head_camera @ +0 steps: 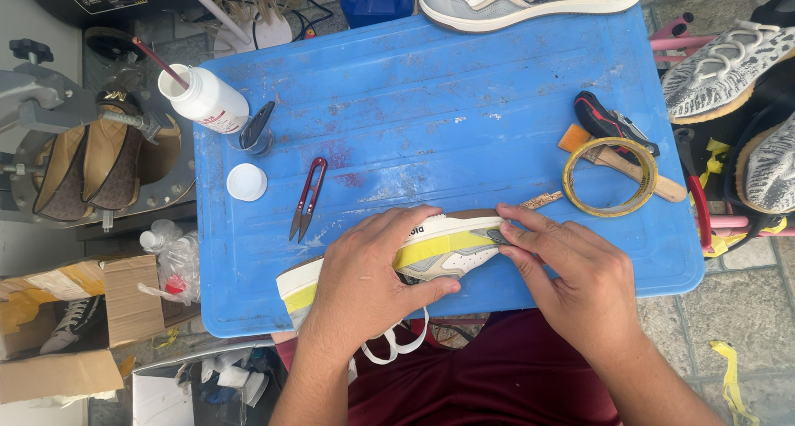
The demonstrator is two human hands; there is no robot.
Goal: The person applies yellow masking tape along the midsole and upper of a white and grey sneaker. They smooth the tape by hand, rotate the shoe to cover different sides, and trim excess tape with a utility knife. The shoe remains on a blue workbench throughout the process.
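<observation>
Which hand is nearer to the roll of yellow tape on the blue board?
The right hand. It pinches the sneaker's end just below-left of the roll of yellow tape. The left hand grips the sneaker's middle, farther left.

One head-worn camera looks steeply down from close above a blue tabletop [464, 86], facing away from the wearer. The lap lies at the near edge, paving at right.

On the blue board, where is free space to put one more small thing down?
The blue board is bare in the middle, between thread snips and tape roll. Crowded: the left edge near the white bottle, and the front, where both hands hold the shoe.
</observation>
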